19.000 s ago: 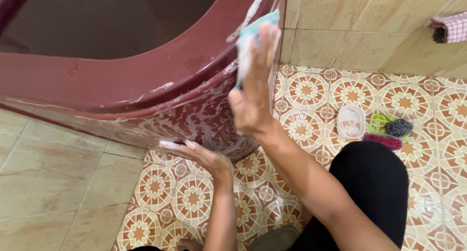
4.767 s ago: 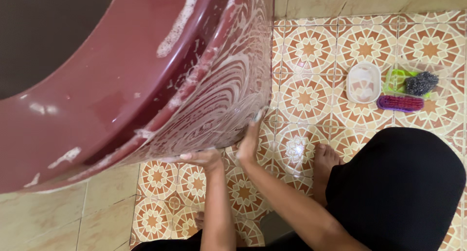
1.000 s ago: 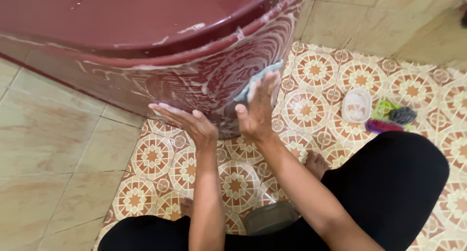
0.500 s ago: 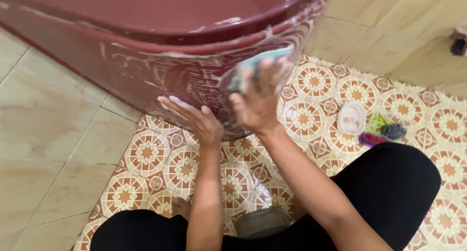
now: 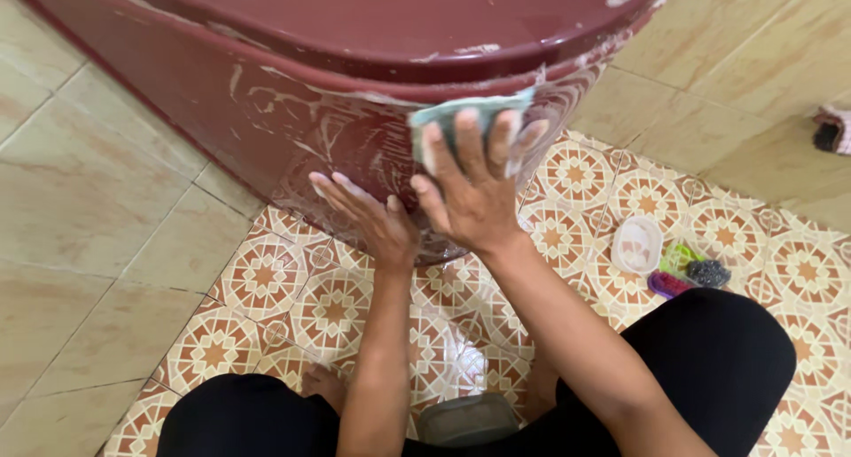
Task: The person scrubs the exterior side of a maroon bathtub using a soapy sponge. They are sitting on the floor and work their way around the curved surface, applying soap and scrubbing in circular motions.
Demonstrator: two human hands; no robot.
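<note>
Maroon tub [image 5: 266,85] soapy on patterned floor tiles [image 5: 266,280], beige wall [image 5: 736,76], right hand [image 5: 470,187] fingers spread pressing teal sponge [image 5: 461,111], left hand [image 5: 368,213] flat, fingers together, soap dish [image 5: 636,244], brushes [image 5: 687,275] nearby

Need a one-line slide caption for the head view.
Right hand presses a green sponge to the soapy maroon tub; left hand braces beside it.
</note>
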